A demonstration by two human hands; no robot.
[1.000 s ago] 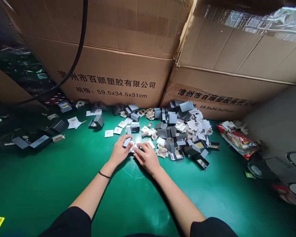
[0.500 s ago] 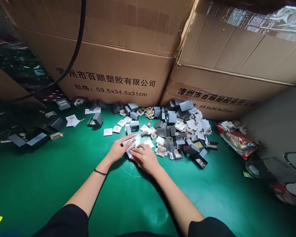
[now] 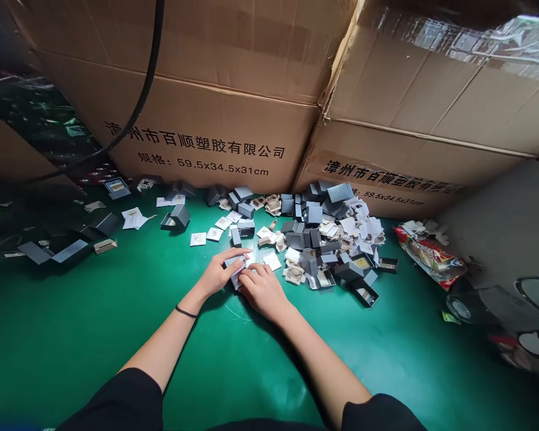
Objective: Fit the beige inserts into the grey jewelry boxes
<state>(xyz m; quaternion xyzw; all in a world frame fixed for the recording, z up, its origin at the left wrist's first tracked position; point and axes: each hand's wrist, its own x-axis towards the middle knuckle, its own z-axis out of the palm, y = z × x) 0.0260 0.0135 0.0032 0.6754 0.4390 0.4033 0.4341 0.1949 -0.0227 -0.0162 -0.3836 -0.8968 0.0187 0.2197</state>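
Note:
Both of my hands meet over a small grey box (image 3: 235,279) with a pale top, low on the green table (image 3: 197,359). My left hand (image 3: 217,270) grips its far left side, thumb across the top. From the right, my right hand (image 3: 263,287) presses curled fingers onto the near part of it, and they hide much of the box. Just beyond my fingers stands another small dark box (image 3: 236,237). A white card (image 3: 272,260) lies to the right of my right hand.
A heap of small dark boxes (image 3: 313,214) and crumpled white paper (image 3: 362,227) lies right of centre. More open boxes (image 3: 69,251) sit at the left. Large cartons (image 3: 197,108) wall off the back. A red snack bag (image 3: 431,257) and a clear cup (image 3: 462,308) are at the right.
My fingers have settled lower and closer around the small box, which now looks flatter against the table. The whole view has shifted slightly; the surrounding things stay in place.

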